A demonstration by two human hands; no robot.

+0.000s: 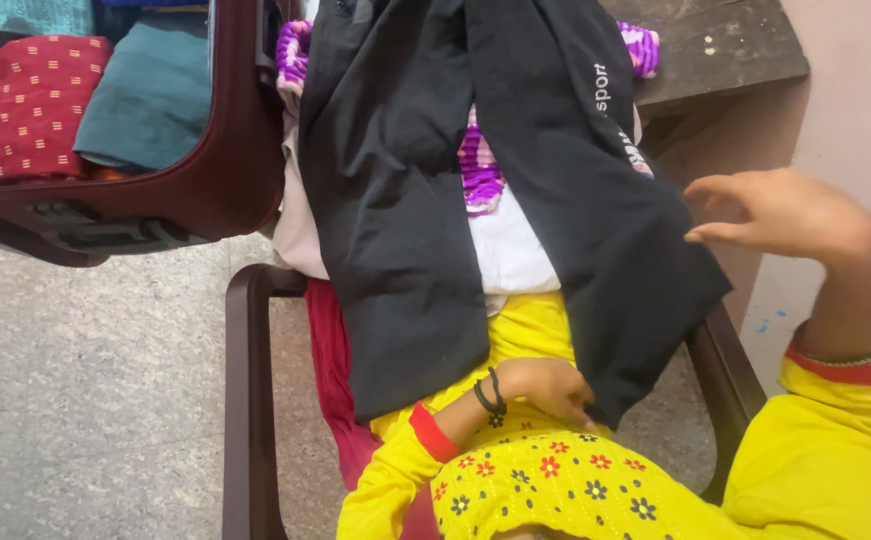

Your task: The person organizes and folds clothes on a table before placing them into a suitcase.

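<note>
Black trousers (pixel 516 200) lie spread over clothes pile on brown chair (pixel 246 400). Your left hand (pixel 551 388) is tucked under right leg hem; grip hidden, cannot tell. Your right hand (pixel 791 215) hovers with fingers apart beside outer edge, holding nothing. Smooth legs flat, align hems.

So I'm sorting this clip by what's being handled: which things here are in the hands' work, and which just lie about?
In hand:
- black trousers, spread over the clothes pile
- left hand at their lower edge
- right hand open by their right side

Lying about:
- purple striped garment
- white cloth
- open suitcase with folded red fabric
- brown chair
</note>
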